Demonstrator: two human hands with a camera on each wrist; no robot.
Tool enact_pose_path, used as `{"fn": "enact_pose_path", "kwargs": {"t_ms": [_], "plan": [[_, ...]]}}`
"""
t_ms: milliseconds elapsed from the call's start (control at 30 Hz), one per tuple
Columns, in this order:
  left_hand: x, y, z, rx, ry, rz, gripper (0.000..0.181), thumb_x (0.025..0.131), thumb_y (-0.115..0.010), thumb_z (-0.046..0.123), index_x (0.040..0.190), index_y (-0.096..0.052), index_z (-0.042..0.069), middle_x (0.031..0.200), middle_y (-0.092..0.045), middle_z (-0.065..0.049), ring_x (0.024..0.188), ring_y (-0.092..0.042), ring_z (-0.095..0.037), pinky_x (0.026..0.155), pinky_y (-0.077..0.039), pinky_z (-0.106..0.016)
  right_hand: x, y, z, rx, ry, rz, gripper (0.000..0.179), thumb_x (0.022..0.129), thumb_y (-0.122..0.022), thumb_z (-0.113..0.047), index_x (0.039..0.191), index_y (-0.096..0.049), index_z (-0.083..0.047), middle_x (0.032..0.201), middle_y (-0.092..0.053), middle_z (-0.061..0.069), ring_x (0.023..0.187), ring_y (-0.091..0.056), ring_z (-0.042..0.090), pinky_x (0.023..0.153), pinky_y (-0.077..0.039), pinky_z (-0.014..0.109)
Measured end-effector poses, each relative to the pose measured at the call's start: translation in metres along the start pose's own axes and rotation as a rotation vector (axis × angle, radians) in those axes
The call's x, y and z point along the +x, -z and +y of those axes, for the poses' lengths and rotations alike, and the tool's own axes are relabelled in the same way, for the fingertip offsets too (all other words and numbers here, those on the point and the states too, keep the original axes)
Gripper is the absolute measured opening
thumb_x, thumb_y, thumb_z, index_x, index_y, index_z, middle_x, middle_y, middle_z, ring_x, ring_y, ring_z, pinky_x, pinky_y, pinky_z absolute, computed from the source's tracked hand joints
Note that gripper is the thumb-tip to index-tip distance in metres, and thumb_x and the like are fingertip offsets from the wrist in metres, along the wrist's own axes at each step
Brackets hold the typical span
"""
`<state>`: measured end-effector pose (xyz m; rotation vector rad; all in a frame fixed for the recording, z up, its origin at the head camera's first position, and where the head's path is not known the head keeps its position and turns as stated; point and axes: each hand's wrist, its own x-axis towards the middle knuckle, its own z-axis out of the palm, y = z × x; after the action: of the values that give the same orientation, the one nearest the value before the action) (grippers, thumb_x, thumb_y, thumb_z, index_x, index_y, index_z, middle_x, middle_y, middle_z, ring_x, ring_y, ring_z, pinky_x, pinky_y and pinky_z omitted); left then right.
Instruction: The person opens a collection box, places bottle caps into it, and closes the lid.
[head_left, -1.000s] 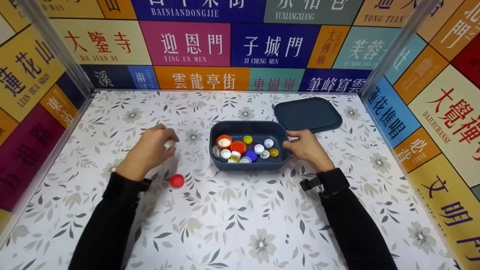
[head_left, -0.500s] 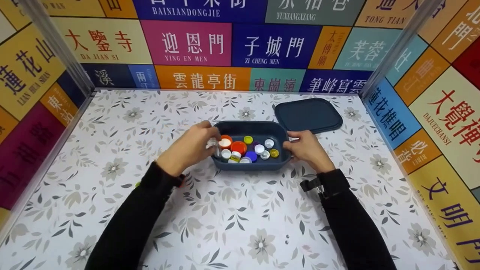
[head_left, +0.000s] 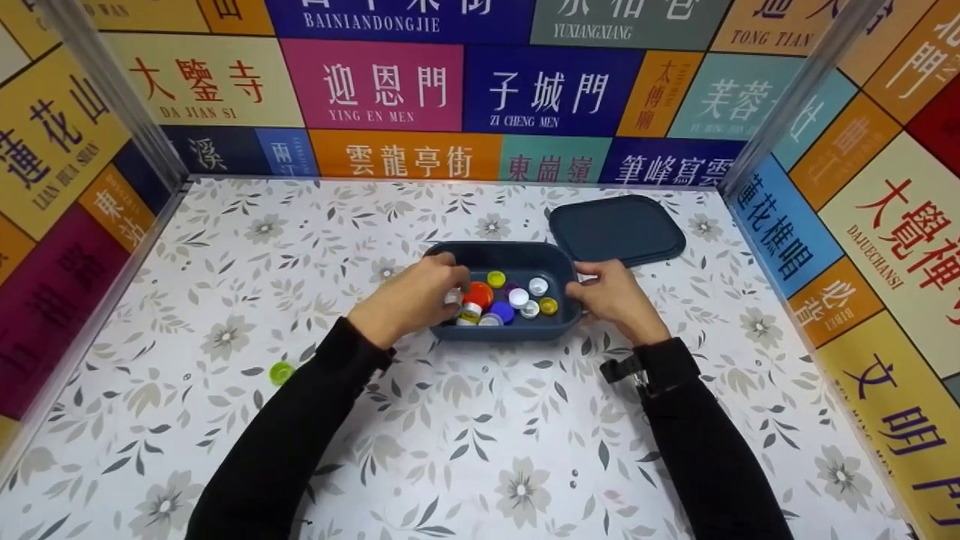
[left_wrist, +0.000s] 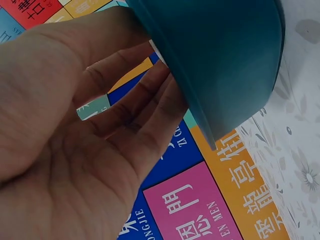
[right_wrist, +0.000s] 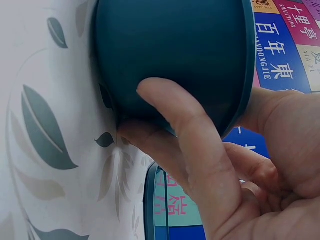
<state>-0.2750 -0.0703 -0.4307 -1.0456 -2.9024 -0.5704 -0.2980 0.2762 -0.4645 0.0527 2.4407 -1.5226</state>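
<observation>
A dark blue rectangular container stands on the table with several bottle caps in it, among them an orange cap, a purple cap and a yellow cap. My left hand reaches over its left end, fingertips inside the rim, pinching a whitish bottle cap. In the left wrist view, only a sliver of that cap shows past the container's wall. My right hand grips the right end; in the right wrist view, fingers press on the outer wall.
The container's dark blue lid lies flat behind and to the right. A green bottle cap rests on the flowered tabletop, left of my left sleeve. Printed panels stand along the back and both sides.
My left hand has moved right from the tabletop into the container, carrying the whitish cap. My sleeve now covers where the red cap lay, and the green cap shows. The right hand stays put.
</observation>
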Motion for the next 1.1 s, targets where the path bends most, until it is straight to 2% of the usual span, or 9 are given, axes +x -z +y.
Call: {"fn": "enact_pose_path", "kwargs": {"t_ms": [233,467,767,900,1100], "plan": [[0.002,0.001,0.002,-0.014,0.035,-0.02,0.025,0.102,-0.086,0.008,0.128,-0.084,0.006,0.122,-0.074,-0.018,0.108,-0.073,-0.033,0.099,-0.068,-0.047,0.0,0.002,0.0,-0.016,0.003,0.007,0.066,0.106,-0.071,-0.009,0.17,-0.058,-0.009,0.135,-0.082,0.031,0.078,-0.084,0.017,0.067,-0.072,0.037],[-0.001,0.0,0.001,-0.051,-0.013,0.019,0.023,0.103,-0.084,0.004,0.125,-0.083,0.003,0.122,-0.075,-0.024,0.106,-0.072,-0.035,0.095,-0.067,-0.048,-0.001,0.003,0.002,0.005,0.021,-0.005,0.067,0.106,-0.071,-0.008,0.171,-0.056,-0.008,0.137,-0.08,0.034,0.082,-0.083,0.011,0.066,-0.072,0.035],[-0.005,-0.002,0.005,-0.022,0.001,0.039,0.024,0.103,-0.084,0.006,0.127,-0.083,0.005,0.118,-0.073,-0.019,0.103,-0.073,-0.033,0.093,-0.069,-0.045,0.0,0.002,0.002,-0.008,0.015,0.012,0.066,0.105,-0.071,-0.008,0.17,-0.058,-0.008,0.132,-0.082,0.033,0.081,-0.083,0.013,0.066,-0.072,0.038],[-0.012,-0.002,0.004,-0.033,-0.004,0.079,0.028,0.103,-0.086,0.008,0.131,-0.081,0.007,0.123,-0.073,-0.018,0.104,-0.073,-0.032,0.093,-0.07,-0.045,0.0,0.001,0.002,-0.01,0.004,0.01,0.065,0.105,-0.071,-0.007,0.169,-0.059,-0.009,0.13,-0.083,0.032,0.077,-0.083,0.015,0.066,-0.072,0.038],[-0.031,0.003,-0.004,-0.02,0.021,0.149,0.045,0.101,-0.088,0.011,0.144,-0.076,0.015,0.136,-0.07,-0.015,0.111,-0.073,-0.033,0.096,-0.07,-0.048,0.001,0.003,0.001,-0.03,0.013,0.015,0.064,0.105,-0.071,-0.008,0.169,-0.061,-0.01,0.127,-0.084,0.032,0.075,-0.083,0.015,0.066,-0.072,0.037]]}}
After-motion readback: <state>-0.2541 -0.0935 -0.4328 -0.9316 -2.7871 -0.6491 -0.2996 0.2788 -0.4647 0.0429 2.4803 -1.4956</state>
